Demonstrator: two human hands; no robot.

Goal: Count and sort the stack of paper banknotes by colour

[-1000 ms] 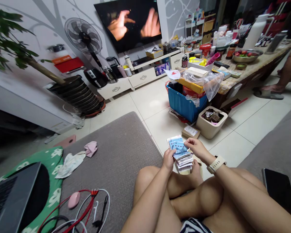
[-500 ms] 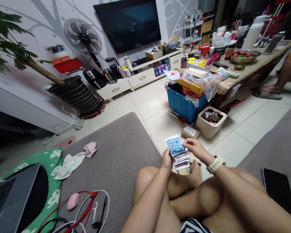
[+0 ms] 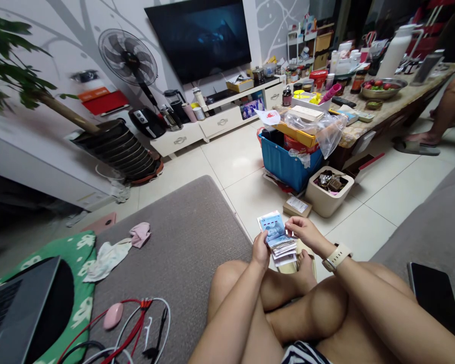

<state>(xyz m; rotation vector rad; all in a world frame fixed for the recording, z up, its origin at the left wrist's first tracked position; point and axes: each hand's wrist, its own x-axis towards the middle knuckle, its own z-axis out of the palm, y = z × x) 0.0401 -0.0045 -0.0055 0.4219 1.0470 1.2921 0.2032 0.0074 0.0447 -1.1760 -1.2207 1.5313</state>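
A stack of cards (image 3: 278,241) sits between both hands, just above the person's crossed legs (image 3: 288,308) and over the edge of the grey sofa (image 3: 182,247). The left hand (image 3: 261,251) is closed on the stack's left side, thumb on top; the right hand (image 3: 306,233) pinches the top blue card at its right edge (a pale watch (image 3: 336,257) sits on that wrist).

Left of the stack, on the sofa, lie a tangle of red and white cables (image 3: 136,328), a pink mouse (image 3: 114,315), a laptop (image 3: 18,308) on a green cushion (image 3: 84,273), and crumpled cloths (image 3: 116,250). Right of the stack a dark phone (image 3: 434,298) rests on another grey seat.

Beyond the stack, on the tiled floor, are a small cardboard box (image 3: 297,206), a beige bin (image 3: 328,189) with clutter in it, and a blue crate (image 3: 288,162) filled with packages. Farther right of the crate, a long surface (image 3: 394,103) carries bottles and a metal bowl (image 3: 381,88), with another person's leg (image 3: 440,114) beside it. Farthest from the stack stand a fan (image 3: 128,58), a TV (image 3: 200,35) and a potted plant (image 3: 11,71).
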